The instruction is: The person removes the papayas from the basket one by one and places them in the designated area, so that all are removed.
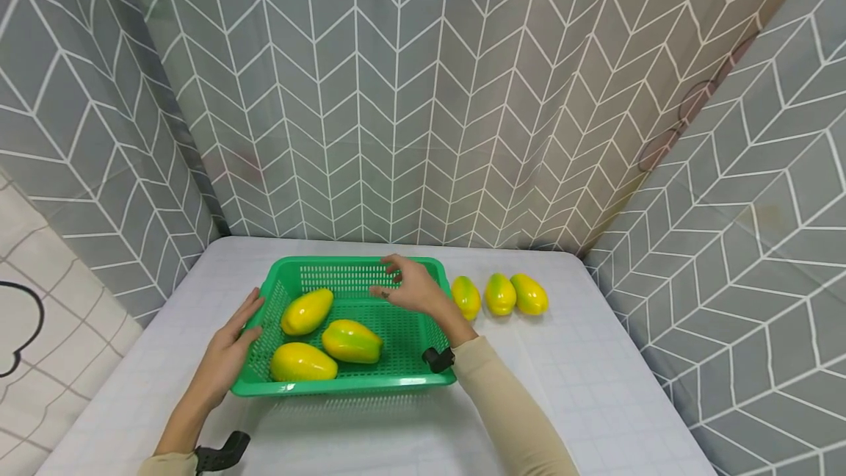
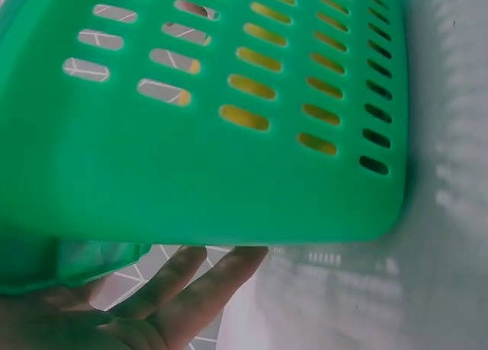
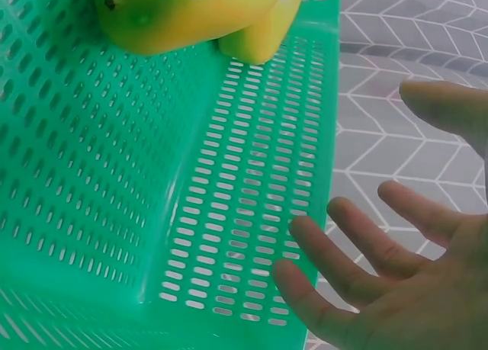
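A green slotted basket [image 1: 344, 385] holds three yellow-green fruits, one of them a fruit [image 1: 352, 341] near its middle. At the basket's left side, the left hand [image 1: 228, 358] rests on the rim, fingers extended; in the left wrist view its fingers [image 2: 206, 289] lie against the basket wall [image 2: 191, 190]. Over the basket's back right part hovers the right hand [image 1: 416, 286], with nothing in it. The right wrist view shows that hand [image 3: 396, 274] with fingers spread beside the basket's slotted wall [image 3: 244, 197], apart from the fruits [image 3: 191, 14].
Three more yellow-green fruits stand right of the basket: one fruit [image 1: 465, 297] near its rim, a middle fruit [image 1: 500, 294] and an outer fruit [image 1: 530, 294]. They lie on a white-covered table [image 1: 568, 388]. Grey patterned curtains [image 1: 396, 94] hang behind and at the sides.
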Demonstrator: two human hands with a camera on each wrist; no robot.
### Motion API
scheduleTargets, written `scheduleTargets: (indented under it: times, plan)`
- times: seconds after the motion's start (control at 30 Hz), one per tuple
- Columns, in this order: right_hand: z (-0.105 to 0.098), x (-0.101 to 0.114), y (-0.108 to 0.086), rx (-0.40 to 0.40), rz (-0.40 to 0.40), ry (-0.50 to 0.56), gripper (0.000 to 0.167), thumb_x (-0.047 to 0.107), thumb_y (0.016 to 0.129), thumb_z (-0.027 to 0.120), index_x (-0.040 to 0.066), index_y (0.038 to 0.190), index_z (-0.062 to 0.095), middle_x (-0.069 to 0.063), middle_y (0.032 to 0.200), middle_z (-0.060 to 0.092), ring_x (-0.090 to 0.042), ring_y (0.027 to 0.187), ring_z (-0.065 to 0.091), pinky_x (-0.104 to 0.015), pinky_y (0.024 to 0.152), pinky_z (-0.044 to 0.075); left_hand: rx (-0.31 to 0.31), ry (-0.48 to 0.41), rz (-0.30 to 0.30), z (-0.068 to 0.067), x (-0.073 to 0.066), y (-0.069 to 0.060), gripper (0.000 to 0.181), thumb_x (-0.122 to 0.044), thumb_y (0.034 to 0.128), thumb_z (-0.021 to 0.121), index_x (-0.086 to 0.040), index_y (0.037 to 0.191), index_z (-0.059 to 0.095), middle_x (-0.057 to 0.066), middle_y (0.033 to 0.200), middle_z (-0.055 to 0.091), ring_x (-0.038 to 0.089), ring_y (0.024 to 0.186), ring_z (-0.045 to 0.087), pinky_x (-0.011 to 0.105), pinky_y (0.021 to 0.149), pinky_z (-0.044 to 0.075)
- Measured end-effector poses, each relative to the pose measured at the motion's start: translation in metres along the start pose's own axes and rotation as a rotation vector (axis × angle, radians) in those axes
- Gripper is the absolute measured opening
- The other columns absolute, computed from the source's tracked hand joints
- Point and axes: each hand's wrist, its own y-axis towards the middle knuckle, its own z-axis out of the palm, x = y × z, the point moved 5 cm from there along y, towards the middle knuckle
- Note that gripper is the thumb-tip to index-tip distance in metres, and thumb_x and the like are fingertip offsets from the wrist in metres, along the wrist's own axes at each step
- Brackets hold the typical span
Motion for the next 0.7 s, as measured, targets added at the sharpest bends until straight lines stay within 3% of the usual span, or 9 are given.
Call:
scheduleTargets:
  times: [0.23,0.7]
  plan:
    - [0.012,0.001,0.001,0.108,-0.023,-0.012,0.064,0.036,0.098,0.075,0.007,0.151,0.054,-0.022,0.144,0.065,-0.042,0.13,0.066,-0.053,0.106,0.059,0.007,-0.004,0.009,0.0,0.0,0.001,0.057,-0.015,0.1127,0.039,-0.003,0.167,0.026,0.012,0.18,0.009,0.049,0.165,0.007,0.08,0.126,0.013]
    - [0.036,0.002,0.001,0.39,-0.103,-0.175,0.061,0.038,0.096,0.079,0.012,0.147,0.059,-0.015,0.142,0.069,-0.034,0.126,0.07,-0.035,0.101,0.062,0.026,-0.022,-0.005,0.0,0.0,0.003,0.058,-0.014,0.1122,0.038,-0.006,0.169,0.024,0.012,0.181,0.006,0.047,0.166,0.002,0.08,0.126,0.01]
